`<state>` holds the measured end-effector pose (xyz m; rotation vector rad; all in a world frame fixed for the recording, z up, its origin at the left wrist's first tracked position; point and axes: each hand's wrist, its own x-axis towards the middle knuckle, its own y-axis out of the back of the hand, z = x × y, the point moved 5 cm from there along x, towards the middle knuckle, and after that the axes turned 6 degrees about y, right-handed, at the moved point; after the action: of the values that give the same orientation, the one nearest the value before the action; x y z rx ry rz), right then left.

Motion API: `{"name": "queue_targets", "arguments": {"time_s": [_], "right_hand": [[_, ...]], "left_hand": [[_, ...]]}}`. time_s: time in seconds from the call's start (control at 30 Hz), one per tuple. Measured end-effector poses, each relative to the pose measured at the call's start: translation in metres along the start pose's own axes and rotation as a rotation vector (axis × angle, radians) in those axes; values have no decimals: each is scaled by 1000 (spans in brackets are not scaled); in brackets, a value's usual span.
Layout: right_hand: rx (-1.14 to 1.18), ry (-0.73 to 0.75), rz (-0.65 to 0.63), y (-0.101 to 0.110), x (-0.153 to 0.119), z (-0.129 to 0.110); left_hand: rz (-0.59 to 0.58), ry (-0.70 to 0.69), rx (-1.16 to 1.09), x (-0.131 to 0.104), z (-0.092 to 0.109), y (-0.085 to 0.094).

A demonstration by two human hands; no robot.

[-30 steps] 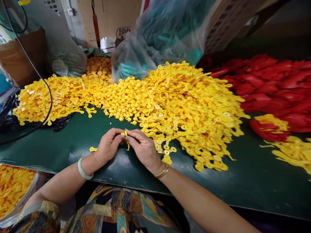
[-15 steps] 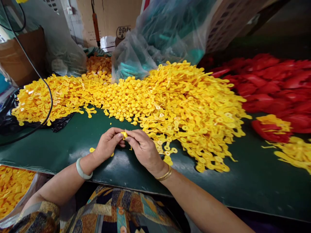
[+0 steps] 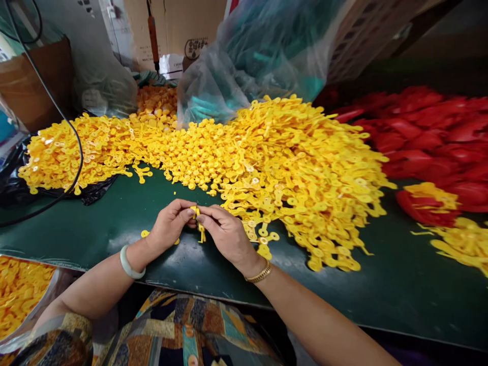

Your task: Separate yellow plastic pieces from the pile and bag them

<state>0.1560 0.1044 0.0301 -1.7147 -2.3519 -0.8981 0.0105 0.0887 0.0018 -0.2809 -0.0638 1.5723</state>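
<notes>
Between the fingertips of both hands is a small yellow plastic part [image 3: 195, 210], partly covered by the fingers. My left hand [image 3: 170, 222] pinches it from the left, thumb and forefinger closed. My right hand [image 3: 226, 232] pinches it from the right in the same way. A thin yellow piece [image 3: 202, 233] shows just below the fingertips; whether it is joined to the held part I cannot tell. Close by my left hand, a round-ended yellow piece [image 3: 145, 234] pokes out on the green tabletop [image 3: 125, 213].
A long heap of yellow plastic parts [image 3: 301, 173] spreads across the table. Red pieces [image 3: 427, 137] are piled at the right. A black cable [image 3: 78, 140] loops over the left side. Behind stand a clear plastic bag [image 3: 244, 76] and a hanging orange tool [image 3: 153, 38].
A thin yellow piece now shows more plainly below the fingertips. Both hands keep their pinch in nearly the same place, and the view has shifted slightly.
</notes>
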Motion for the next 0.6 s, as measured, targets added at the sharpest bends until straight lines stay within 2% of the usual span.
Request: {"name": "queue_targets", "arguments": {"time_s": [0.2, 0.6], "right_hand": [[138, -118, 9, 4, 0, 6], [281, -214, 16, 3, 1, 11]], "left_hand": [[-87, 79, -128, 3, -5, -2], [-112, 181, -295, 5, -8, -3]]}}
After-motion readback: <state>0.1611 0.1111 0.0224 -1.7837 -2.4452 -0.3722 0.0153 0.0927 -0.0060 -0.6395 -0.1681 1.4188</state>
